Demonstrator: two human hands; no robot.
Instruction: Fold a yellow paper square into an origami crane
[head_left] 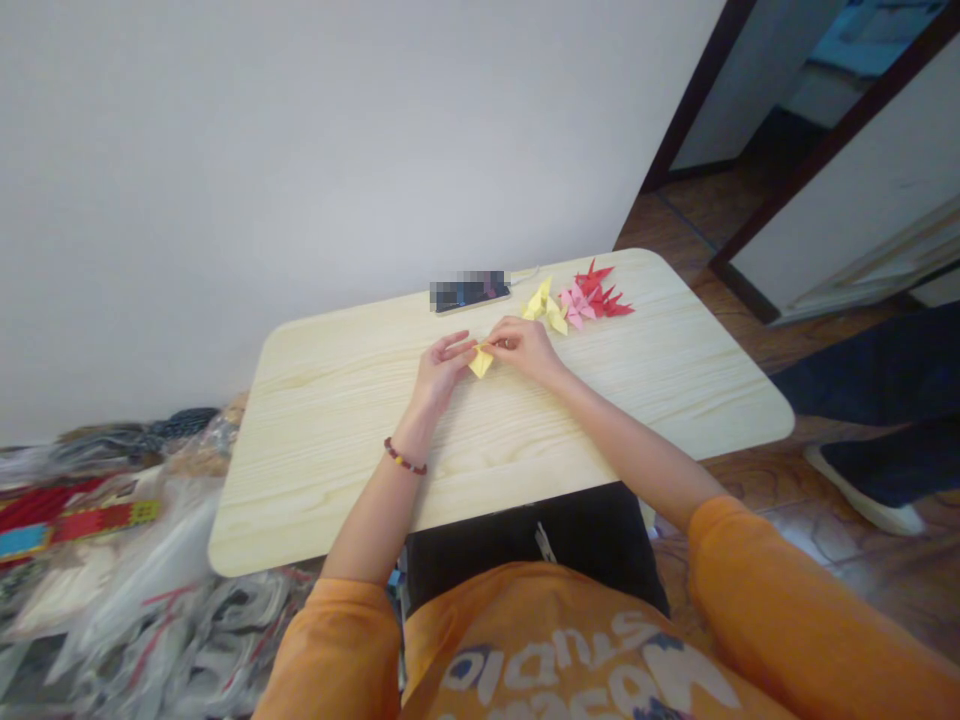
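A small piece of folded yellow paper (pixel 481 363) is held between my two hands above the middle of the table. My left hand (pixel 442 368) pinches its left edge with thumb and forefinger, the other fingers stretched forward. From the other side my right hand (pixel 523 347) grips its upper right corner, fingers curled. Just beyond my right hand lie folded paper figures: yellow ones (pixel 546 306), a pink one (pixel 578 304) and red ones (pixel 602 293), all pointed in shape.
The pale wood table (pixel 322 430) has rounded corners and stands against a white wall. A phone (pixel 472 292) lies near its back edge. Bagged goods (pixel 165 560) are heaped on the floor at left. Another person's leg and shoe (pixel 862 490) show at right, beside a doorway.
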